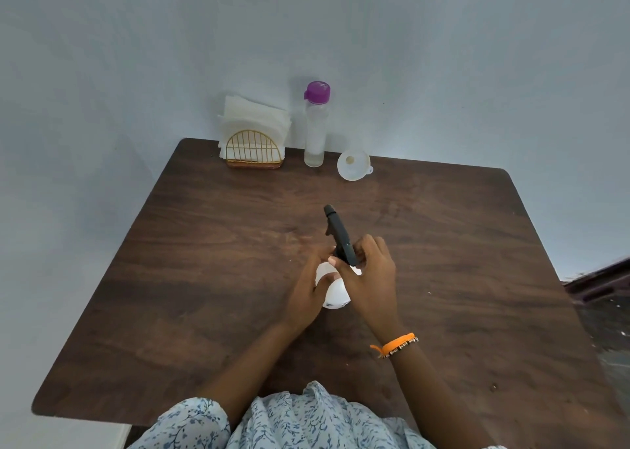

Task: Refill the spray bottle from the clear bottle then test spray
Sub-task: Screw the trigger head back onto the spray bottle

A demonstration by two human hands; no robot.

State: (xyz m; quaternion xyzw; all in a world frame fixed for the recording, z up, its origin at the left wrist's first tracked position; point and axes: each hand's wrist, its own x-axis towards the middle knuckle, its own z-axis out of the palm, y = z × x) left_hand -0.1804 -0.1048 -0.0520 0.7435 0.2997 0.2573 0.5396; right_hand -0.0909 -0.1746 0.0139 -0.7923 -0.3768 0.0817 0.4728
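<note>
Before you lies the brown table (211, 278), and near its middle stands the white spray bottle (335, 295) with its black spray head (341, 237). Your left hand (308, 288) wraps around the bottle's body, while your right hand (370, 278) grips the base of the spray head. At the far edge stand the napkin holder (254, 152), the clear bottle (315, 131) with its purple cap on, and, just beside it, the white funnel (353, 165).

Spray bottle (335, 295) body mostly hidden behind hands.
</note>
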